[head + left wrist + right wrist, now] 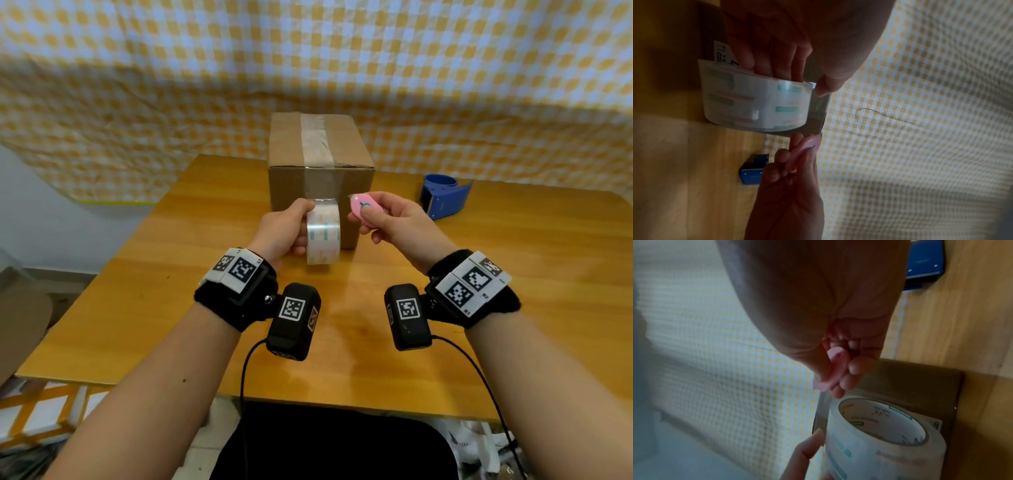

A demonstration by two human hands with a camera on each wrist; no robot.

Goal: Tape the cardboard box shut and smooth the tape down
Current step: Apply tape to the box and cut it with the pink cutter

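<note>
Head view: cardboard box [320, 171] stands mid-table [513, 291], clear tape strip along its top and down the near face. Left hand [281, 233] grips tape roll [323, 233] just before the box; right hand [394, 222] pinches pink cutter [364, 207]. Blue dispenser [445, 197] right.
Left wrist: fingers [774, 53] curled inside roll, thumb outside.
Right wrist: thumb and fingertips [856, 368] clamp cutter beside the taut strip.

The head view is bright and evenly lit, sharp at the centre, with a soft sheen on the wooden table [513, 274]; its wide lens bends the checked cloth [137, 68] at the edges, where it blurs. Both wrist views are dim and grainy, with the left hand [777, 40] and right hand [818, 305] close, dark and out of focus
</note>
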